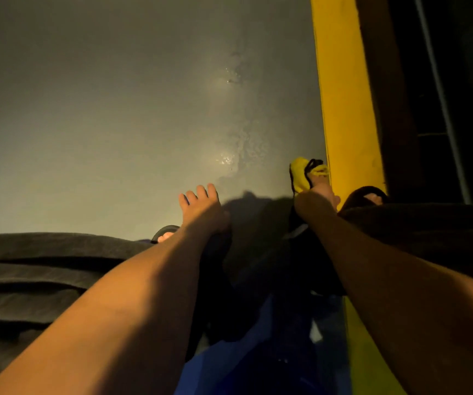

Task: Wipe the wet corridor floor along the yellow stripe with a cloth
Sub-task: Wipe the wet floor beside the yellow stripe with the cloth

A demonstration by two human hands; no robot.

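While we crouch over the corridor floor [101,124], the right hand [319,192] holds the cloth [301,173], a yellow rag with dark edging, its fingers curled around the bunched fabric and pressing it down just beside the yellow stripe [343,95]. The left hand [201,208] is not gripping anything: its fingers are straight and slightly spread, and it appears to rest on or just above the floor as a support, though contact cannot be confirmed. The wet patch [244,143] runs ahead of us as a glistening, rippled trail roughly parallel to the stripe, with bright reflections near the cloth and farther up. We judge that the wipe is at an early stage, since most of the visible water lies beyond the cloth. To do this step well, we should flatten the cloth rather than keep it bunched, so that more fabric meets the floor, then push it forward in one long stroke along the stripe, keeping steady downward pressure. Overlapping the next stroke toward the wet trail should prevent streaks. The sandalled feet [165,233] sit close behind the hands, so we should move them only onto wiped floor. Light is dim here; thin films of water may be hard to spot.
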